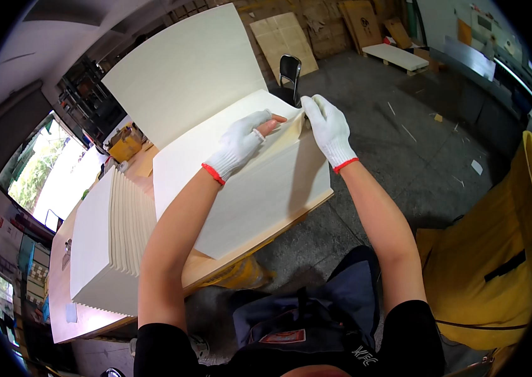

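Evidently, the far right corner of the white board (266, 195) calls for 2 hands, since both meet there. The board is in front of the person on the desk (60, 254), its near face sloping down to the front edge. A narrow cream strip (286, 137) runs along its top, between the hands.

The right hand (327, 125) comes at the corner from the outer side, fingers together and bent over the edge. It appears to pinch the corner, probably so that it cannot slip or droop, though the thumb's grip is partly hidden. The left hand (244, 139) reaches over the board, back upward, with bare fingertips poking out of its glove toward the strip. It seems to steady or press the material there; whether it pinches anything, I cannot tell.

Both forearms rise from below and lean inward like 2 sides of a tent, elbows well apart. The left forearm crosses in front of the board's left part, while the right passes outside its right end, which likely lets the hands work the corner from 2 sides.

Behind, a tall white panel (184, 75) stands up; whether it belongs to the same board is unclear. Left of the board sits a stack of white sheets (115, 232), perhaps put there to be within easy reach.
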Motion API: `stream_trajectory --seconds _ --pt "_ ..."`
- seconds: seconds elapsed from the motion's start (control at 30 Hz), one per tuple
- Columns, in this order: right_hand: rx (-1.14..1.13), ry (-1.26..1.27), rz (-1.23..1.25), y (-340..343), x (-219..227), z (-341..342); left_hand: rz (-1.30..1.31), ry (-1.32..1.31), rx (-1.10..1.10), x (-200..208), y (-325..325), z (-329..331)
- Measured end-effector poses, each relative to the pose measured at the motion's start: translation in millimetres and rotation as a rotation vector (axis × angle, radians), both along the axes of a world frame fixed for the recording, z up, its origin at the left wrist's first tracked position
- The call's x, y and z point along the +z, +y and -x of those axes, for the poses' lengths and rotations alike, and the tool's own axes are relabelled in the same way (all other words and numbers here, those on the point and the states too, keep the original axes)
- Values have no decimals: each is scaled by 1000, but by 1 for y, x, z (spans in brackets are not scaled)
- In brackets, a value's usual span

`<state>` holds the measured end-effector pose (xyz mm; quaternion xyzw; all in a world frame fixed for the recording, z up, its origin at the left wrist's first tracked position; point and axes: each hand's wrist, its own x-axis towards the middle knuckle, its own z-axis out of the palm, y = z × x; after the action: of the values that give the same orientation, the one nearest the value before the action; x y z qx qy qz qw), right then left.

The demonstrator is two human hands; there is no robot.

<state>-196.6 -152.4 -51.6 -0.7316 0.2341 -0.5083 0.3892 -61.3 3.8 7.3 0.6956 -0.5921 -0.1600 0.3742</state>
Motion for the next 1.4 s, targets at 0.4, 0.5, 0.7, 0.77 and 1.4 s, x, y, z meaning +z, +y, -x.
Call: stream_trajectory --seconds 0.4,0.5,0.7,0.77,1.4 --pt "26 -96 -47 3 -6 -3 -22 -103 -3 1 -7 0" --pt "21 -85 -28 1 -5 -1 24 17 -10 2 -7 4" --pt "25 67 -22 2 4 4 107 -107 66 5 -3 13" --pt "1 51 13 -1 1 4 -59 -127 88 12 -3 18" --pt "39 -25 -70 -1 -4 3 -57 -47 82 12 -1 26"
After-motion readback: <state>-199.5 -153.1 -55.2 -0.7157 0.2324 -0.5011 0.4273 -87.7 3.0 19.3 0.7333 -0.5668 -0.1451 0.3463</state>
